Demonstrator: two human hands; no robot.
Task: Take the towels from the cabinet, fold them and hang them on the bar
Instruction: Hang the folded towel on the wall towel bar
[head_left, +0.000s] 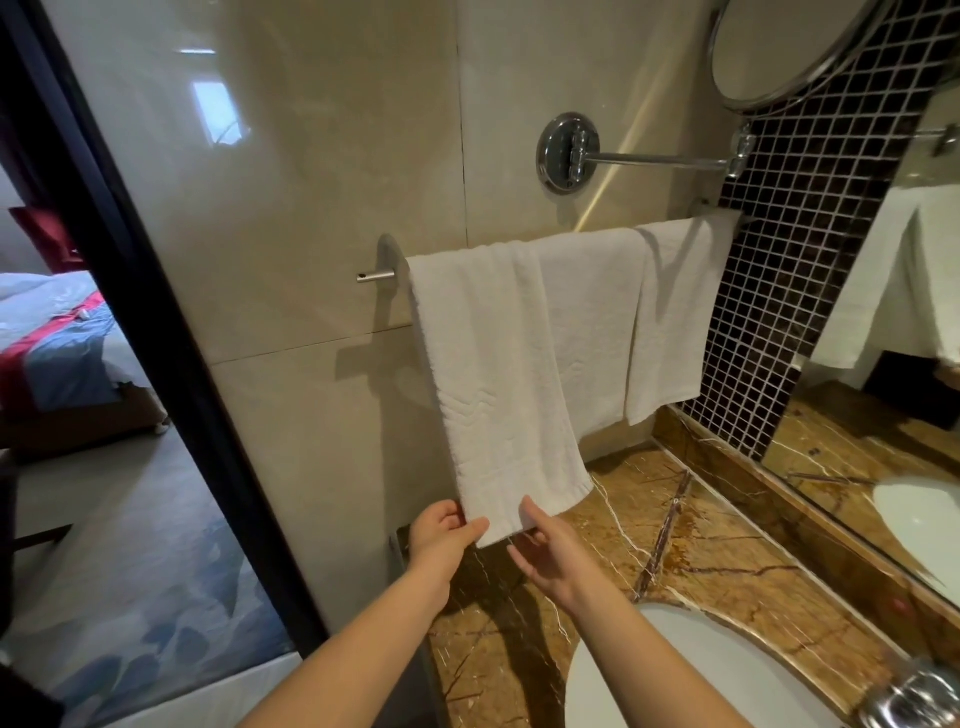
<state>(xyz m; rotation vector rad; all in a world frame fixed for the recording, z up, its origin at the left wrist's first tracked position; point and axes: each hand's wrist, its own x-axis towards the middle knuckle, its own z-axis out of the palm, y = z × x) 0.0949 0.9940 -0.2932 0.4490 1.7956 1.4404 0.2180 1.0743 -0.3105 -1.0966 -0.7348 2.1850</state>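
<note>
Sink basin (675, 675): white, nearest the camera, low and to the right of the towel bar (376, 276).
Left hand (447, 530): below the bar's left end, it pinches the lower left corner of the front towel (498, 374), thumb over the face, fingers behind.
Right hand (545, 551): close beside the left and also below the bar, with fingers nearly straight under the same hem and the thumb laid on the cloth; it touches rather than grips.
Marble counter (727, 545): brown and veined, running beneath the bar.
Front towel: draped over the bar's left part, hanging long and slightly askew.
Middle towel (587, 322): on the bar's centre, partly behind the front one.
Far towel (675, 312): at the bar's right end, against the mosaic wall (810, 249).
Mirror arm mount (566, 153): chrome, just above the bar.
Progress: three towels hang folded on the bar, and the task looks nearly finished, with only the front towel's hem left to square. The cabinet is out of view, so any remaining towels cannot be counted.
</note>
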